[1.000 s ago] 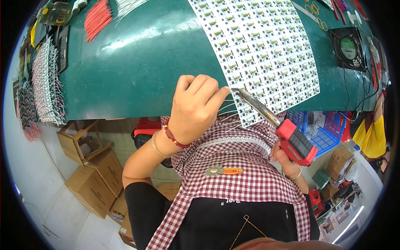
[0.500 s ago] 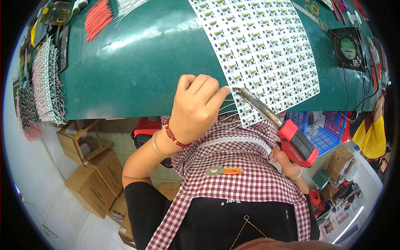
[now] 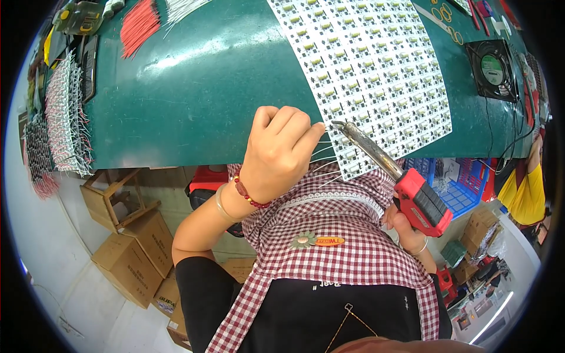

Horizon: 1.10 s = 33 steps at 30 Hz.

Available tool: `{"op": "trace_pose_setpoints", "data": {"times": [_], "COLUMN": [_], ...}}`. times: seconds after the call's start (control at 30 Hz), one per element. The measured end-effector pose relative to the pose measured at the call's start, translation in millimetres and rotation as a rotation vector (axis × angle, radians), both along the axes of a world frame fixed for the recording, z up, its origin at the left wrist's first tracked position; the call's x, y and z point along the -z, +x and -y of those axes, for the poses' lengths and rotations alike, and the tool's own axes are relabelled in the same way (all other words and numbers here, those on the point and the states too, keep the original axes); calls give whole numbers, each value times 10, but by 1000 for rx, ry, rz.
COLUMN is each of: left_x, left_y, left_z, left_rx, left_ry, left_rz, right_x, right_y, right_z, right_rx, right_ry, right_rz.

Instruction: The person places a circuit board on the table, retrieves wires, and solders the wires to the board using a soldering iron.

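A white panel of small circuit boards [image 3: 376, 75] lies on the green table, its near corner at the table's front edge. My left hand [image 3: 278, 146] is closed in a pinch at the panel's left edge, fingertips on a thin white wire that mostly hides behind them. Several white wires [image 3: 322, 159] stick out from that edge nearer to me. In my right hand [image 3: 405, 232] is a soldering iron [image 3: 422, 203] with a red and black handle. Its bent tip points at the panel's left edge, slightly right of my left fingertips.
On the green table [image 3: 188, 112], red wires [image 3: 139, 29] and white wires [image 3: 181, 8] lie at the far left. Wired pieces [image 3: 66, 117] hang over the left end. A black fan [image 3: 491, 69] stands at right, with a blue basket [image 3: 456, 199] below. Cardboard boxes [image 3: 126, 267] sit lower left.
The soldering iron has shifted slightly right, drawing its tip a little away from my left fingertips. My left hand has barely moved, keeping its pinch.
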<state>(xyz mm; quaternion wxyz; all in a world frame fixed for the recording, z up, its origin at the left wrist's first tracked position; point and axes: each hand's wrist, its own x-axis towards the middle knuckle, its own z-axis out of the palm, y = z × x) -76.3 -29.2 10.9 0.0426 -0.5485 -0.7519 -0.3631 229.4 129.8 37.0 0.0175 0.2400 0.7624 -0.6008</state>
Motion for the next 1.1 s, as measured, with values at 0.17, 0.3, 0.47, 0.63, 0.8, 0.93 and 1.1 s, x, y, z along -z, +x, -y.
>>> {"op": "trace_pose_setpoints", "data": {"times": [0.17, 0.3, 0.47, 0.63, 0.8, 0.93, 1.1], "left_x": [-27, -35, -61, 39, 27, 43, 39], "left_y": [7, 12, -13, -23, -15, -7, -3], "left_z": [3, 13, 30, 4, -17, -23, -37], "left_rx": [-7, -24, -101, -99, -96, -86, -87], "left_ry": [-28, -42, 57, 15, -11, -2, 2], "left_rz": [-13, -81, -37, -27, -46, -54, -67], "right_x": [-100, -160, -150, -33, -41, -15, 53], "right_y": [-168, -272, -302, -235, -280, -272, -239], "right_z": [31, 48, 44, 12, 37, 26, -7], "right_rx": [77, 118, 173, 99, 228, 192, 120], "right_ry": [-170, -162, -221, -117, -86, 4, 41], "right_rz": [-16, -24, -36, -48, 20, 39, 5]}}
